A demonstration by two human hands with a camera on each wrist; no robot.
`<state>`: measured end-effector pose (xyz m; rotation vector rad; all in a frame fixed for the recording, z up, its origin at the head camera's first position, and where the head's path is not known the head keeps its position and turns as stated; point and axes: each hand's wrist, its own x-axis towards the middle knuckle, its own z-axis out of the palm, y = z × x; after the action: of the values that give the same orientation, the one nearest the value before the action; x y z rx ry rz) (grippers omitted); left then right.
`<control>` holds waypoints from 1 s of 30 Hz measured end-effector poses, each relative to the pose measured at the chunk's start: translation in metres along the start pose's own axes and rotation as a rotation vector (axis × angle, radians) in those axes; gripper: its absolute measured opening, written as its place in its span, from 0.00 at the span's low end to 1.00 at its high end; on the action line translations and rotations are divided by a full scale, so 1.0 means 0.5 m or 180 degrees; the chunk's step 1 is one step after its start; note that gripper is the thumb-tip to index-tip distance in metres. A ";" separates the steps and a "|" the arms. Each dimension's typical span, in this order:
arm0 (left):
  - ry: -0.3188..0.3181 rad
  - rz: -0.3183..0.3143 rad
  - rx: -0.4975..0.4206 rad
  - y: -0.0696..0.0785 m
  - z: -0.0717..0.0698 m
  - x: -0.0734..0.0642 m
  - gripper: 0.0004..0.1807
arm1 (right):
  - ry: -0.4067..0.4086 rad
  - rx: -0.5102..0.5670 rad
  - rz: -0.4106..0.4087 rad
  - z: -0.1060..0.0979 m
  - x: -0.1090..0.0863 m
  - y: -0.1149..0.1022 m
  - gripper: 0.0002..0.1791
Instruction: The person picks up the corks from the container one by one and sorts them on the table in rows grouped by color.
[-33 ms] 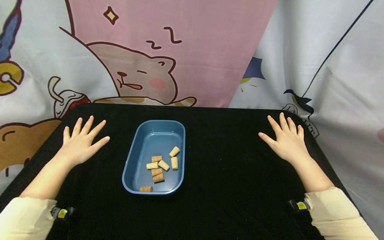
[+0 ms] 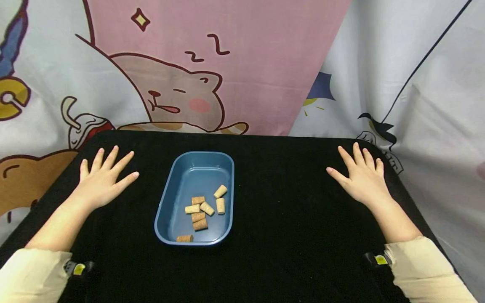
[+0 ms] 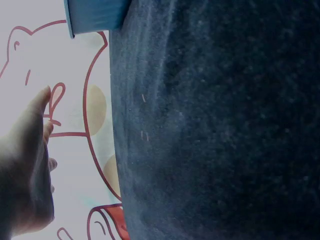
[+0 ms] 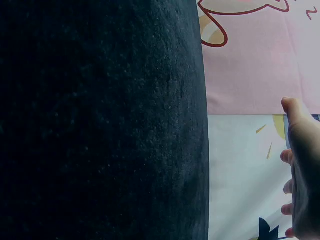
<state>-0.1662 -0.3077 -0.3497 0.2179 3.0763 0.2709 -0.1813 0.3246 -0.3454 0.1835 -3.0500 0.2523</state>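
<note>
Seemingly poised to start, with left hand point(image 2: 99, 183) and right hand point(image 2: 364, 181) spread wide, empty, near far corners of tabletop point(image 2: 280, 210); likely calls for reaching to corks point(image 2: 198, 217) in tray point(image 2: 197, 180)

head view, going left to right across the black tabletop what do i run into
left hand → blue tray with corks inside → right hand
</note>
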 end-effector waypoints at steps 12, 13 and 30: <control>0.0053 0.0063 0.0017 0.011 -0.005 -0.002 0.41 | 0.0067 0.0066 -0.0059 -0.002 -0.008 -0.009 0.44; 0.0072 0.0073 0.0016 0.013 -0.005 -0.003 0.41 | 0.0073 0.0068 -0.0066 -0.003 -0.009 -0.011 0.44; 0.0418 0.0536 -0.0626 0.083 0.003 -0.010 0.37 | 0.0661 0.0633 -0.0530 -0.023 -0.026 -0.104 0.39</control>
<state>-0.1554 -0.2677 -0.3437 0.4684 3.1334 0.6154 -0.1614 0.2768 -0.3271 0.3945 -2.7818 0.5273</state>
